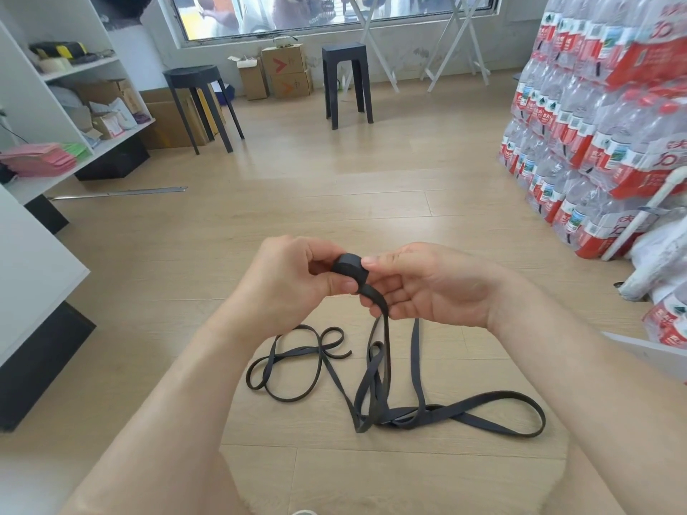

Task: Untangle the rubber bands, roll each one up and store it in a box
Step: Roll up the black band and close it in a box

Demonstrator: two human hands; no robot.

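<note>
Both hands mid-frame w/ small black roll (348, 268): left hand (293, 280) pinches it, right hand (427, 288) pinches the other side. Flat rubber band (386, 373) trails to floor (371, 187) nearer: soft, light, springy; prob. hold roll firmly.

Floor (334, 180) laid in pale wood planks, brightened by daylight. Wide window (334, 9) set in white back wall (409, 35). Round dark stool (193, 74) and square dark stool (344, 50) stood before it. Cardboard boxes (284, 70) stacked between them against wall. White shelving (80, 66) at left, filled with boxes and papers. Shrink-wrapped water bottle packs (602, 105) piled high at right. Metal strip (119, 193) laid on floor near shelving.
</note>
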